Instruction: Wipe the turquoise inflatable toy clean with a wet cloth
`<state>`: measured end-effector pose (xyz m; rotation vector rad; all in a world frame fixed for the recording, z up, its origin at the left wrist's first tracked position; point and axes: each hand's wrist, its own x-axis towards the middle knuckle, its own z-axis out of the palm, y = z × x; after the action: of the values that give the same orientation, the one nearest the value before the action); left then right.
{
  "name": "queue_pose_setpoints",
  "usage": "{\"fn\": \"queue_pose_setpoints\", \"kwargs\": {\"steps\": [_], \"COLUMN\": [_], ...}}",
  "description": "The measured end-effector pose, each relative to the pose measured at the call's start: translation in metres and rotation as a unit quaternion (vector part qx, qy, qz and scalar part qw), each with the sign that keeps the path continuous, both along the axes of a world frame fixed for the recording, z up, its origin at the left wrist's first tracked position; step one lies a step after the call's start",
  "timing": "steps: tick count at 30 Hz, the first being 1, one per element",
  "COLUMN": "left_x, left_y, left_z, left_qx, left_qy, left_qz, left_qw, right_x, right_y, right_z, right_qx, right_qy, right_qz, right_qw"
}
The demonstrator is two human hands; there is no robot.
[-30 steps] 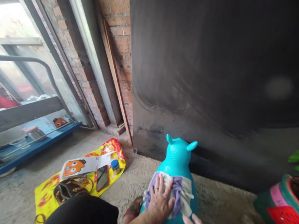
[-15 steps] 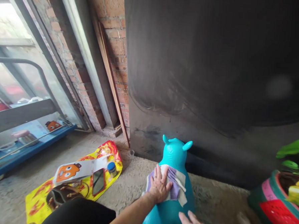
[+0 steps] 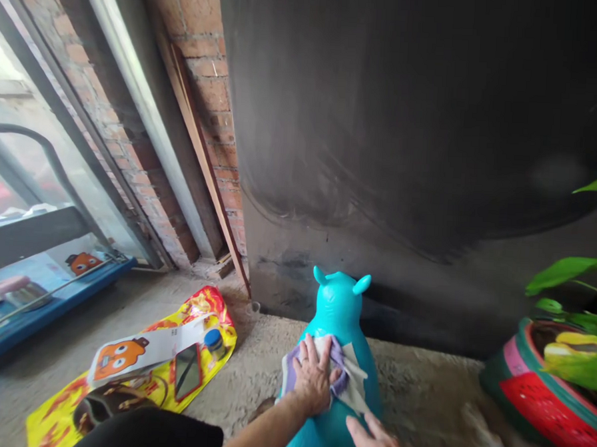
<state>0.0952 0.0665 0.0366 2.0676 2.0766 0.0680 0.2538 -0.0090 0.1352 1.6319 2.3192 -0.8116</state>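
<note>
Head view, one frame. A teal inflatable animal-shaped toy with two small ears [image 3: 339, 306] stands on the rough concrete floor [image 3: 420, 390] at lower centre of the frame, its head toward the dark grey wall [image 3: 408, 122] behind it.

Left hand [image 3: 313, 381]: palm down, fingers spread and flat, pressing a white-and-purple cloth [image 3: 345, 383] against the toy's back just below the head. Not a closed grasp; the hand lies open on the cloth. A ring shows on one finger. The cloth drapes over the toy's back, with its edge showing to the left of the hand and a white flap hanging to the right.

Right hand [image 3: 374, 444]: at the bottom edge of the frame, partly cut off. Fingers extended and loosely open, resting on or just over the toy's right flank below the cloth; contact cannot be confirmed. It holds nothing.

Surroundings:
- Lower left: a yellow-and-red printed plastic sheet [image 3: 208, 309] flat on the floor. On it lie a white card with an orange cartoon face [image 3: 121, 357], a dark phone in a red case [image 3: 186, 380] and a small jar with a blue lid [image 3: 215, 342], the jar just right of the phone.
- Left edge: a blue tray-like platform [image 3: 33, 316] beside glazing.
- Upper left: a red brick pillar [image 3: 206, 78] with a wooden strip leaning on it.
- Right edge: a round planter painted red, green and pink [image 3: 534, 402] with green leaves above it, well apart from the toy.
</note>
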Motion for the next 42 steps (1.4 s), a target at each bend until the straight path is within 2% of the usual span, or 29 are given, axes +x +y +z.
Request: {"fn": "queue_pose_setpoints", "kwargs": {"steps": [2, 4, 7, 10, 13, 15, 17, 20, 22, 25, 30, 33, 36, 42], "left_x": [0.008, 0.006, -0.013, -0.036, -0.046, -0.041, -0.029, -0.006, 0.004, 0.002, -0.033, -0.046, -0.040, 0.003], "left_y": [0.010, 0.002, -0.036, -0.079, -0.096, -0.088, -0.068, -0.031, -0.016, -0.021, -0.074, -0.088, -0.077, -0.019], "left_z": [0.009, 0.009, -0.008, -0.033, -0.044, -0.042, -0.033, -0.015, -0.007, -0.002, -0.010, -0.009, -0.001, 0.023], "left_qx": [0.001, 0.005, 0.024, 0.010, -0.002, 0.006, 0.025, 0.039, 0.034, 0.024, -0.036, -0.060, -0.076, -0.056], "left_qy": [0.003, -0.003, -0.034, -0.036, -0.018, -0.020, -0.037, -0.061, -0.067, -0.068, -0.046, -0.045, -0.040, -0.056], "left_qz": [0.011, 0.005, -0.044, -0.075, -0.083, -0.087, -0.099, -0.102, -0.089, -0.090, -0.138, -0.170, -0.199, -0.254], "left_qw": [1.000, 1.000, 0.998, 0.997, 0.996, 0.996, 0.994, 0.992, 0.993, 0.993, 0.989, 0.983, 0.976, 0.964], "right_x": [-0.003, -0.005, -0.005, -0.004, -0.005, -0.007, -0.008, -0.009, -0.010, -0.010, -0.006, -0.004, -0.004, -0.009], "right_y": [0.000, 0.000, 0.000, -0.003, -0.007, -0.008, -0.008, -0.006, -0.004, -0.003, -0.007, -0.009, -0.010, -0.006], "right_z": [0.011, 0.020, 0.027, 0.034, 0.048, 0.058, 0.064, 0.064, 0.060, 0.057, 0.058, 0.061, 0.062, 0.054], "right_qx": [-0.029, -0.050, -0.060, -0.071, -0.084, -0.097, -0.103, -0.083, -0.066, -0.057, -0.068, -0.066, -0.071, -0.027], "right_qy": [-0.014, -0.030, -0.038, -0.027, -0.022, -0.030, -0.039, -0.035, -0.030, -0.032, -0.031, -0.027, -0.025, -0.010], "right_qz": [-0.007, -0.017, -0.019, -0.017, -0.024, -0.030, -0.036, -0.042, -0.042, -0.039, -0.038, -0.042, -0.049, -0.043], "right_qw": [0.999, 0.998, 0.997, 0.997, 0.996, 0.994, 0.993, 0.995, 0.996, 0.997, 0.996, 0.997, 0.996, 0.999]}}
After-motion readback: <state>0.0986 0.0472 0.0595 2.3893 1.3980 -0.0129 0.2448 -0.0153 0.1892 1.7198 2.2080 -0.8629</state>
